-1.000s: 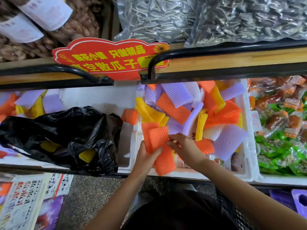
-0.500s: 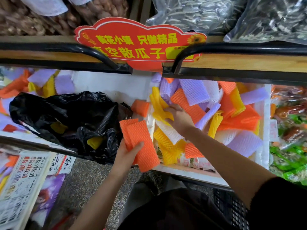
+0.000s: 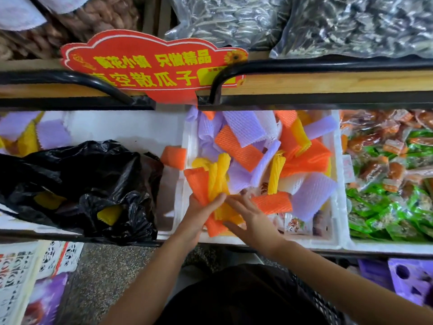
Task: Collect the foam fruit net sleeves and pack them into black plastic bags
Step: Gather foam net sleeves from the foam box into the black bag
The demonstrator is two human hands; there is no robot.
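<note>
A white foam box [image 3: 335,207] holds a heap of orange, purple, yellow and white foam net sleeves [image 3: 243,137]. At its front left my left hand [image 3: 199,214] grips a bunch of orange and yellow sleeves [image 3: 210,184]. My right hand [image 3: 248,214] lies against the lower end of that bunch with fingers spread; an orange sleeve [image 3: 271,201] lies just beyond its fingertips. To the left, a crumpled black plastic bag [image 3: 77,179] sits in the neighbouring white box, with yellow sleeves [image 3: 109,214] showing in its folds.
A lone orange sleeve [image 3: 174,157] lies between the bag and the box wall. More sleeves [image 3: 28,134] sit at the far left. Packaged snacks [image 3: 386,179] fill the right bin. A black rail [image 3: 304,66] and red sign [image 3: 152,66] overhang the boxes.
My right hand came back from the yellow sleeves in the heap to my left hand. The left hand's bunch moved back over the box and now includes yellow sleeves.
</note>
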